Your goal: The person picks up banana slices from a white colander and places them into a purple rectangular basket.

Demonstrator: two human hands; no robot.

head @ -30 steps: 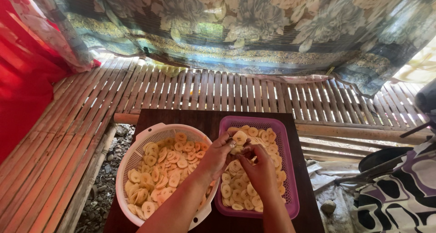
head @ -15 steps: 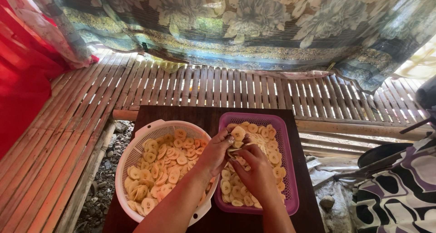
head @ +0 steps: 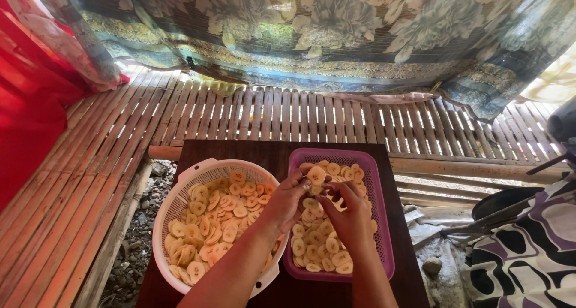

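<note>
Both my hands meet over the purple rectangular basket (head: 382,191), which is full of pale yellow banana slices (head: 315,248). My left hand (head: 289,200) pinches a round banana slice (head: 316,175) between thumb and fingers. My right hand (head: 350,212) has its fingers curled against the same clump of slices, touching them. To the left stands a round white basket (head: 180,191) with several more slices (head: 210,224) in it. Both baskets rest on a dark wooden table (head: 240,152).
A bamboo slat platform (head: 288,113) runs behind and to the left of the table. Patterned cloth (head: 312,32) hangs at the back and red cloth (head: 30,116) at the left. Stony ground (head: 135,248) shows below left. A purple-and-white patterned fabric (head: 534,254) lies at the right.
The hands have shifted slightly within the purple basket while working at the slices; the camera has tilted a little. The baskets stay in place.
</note>
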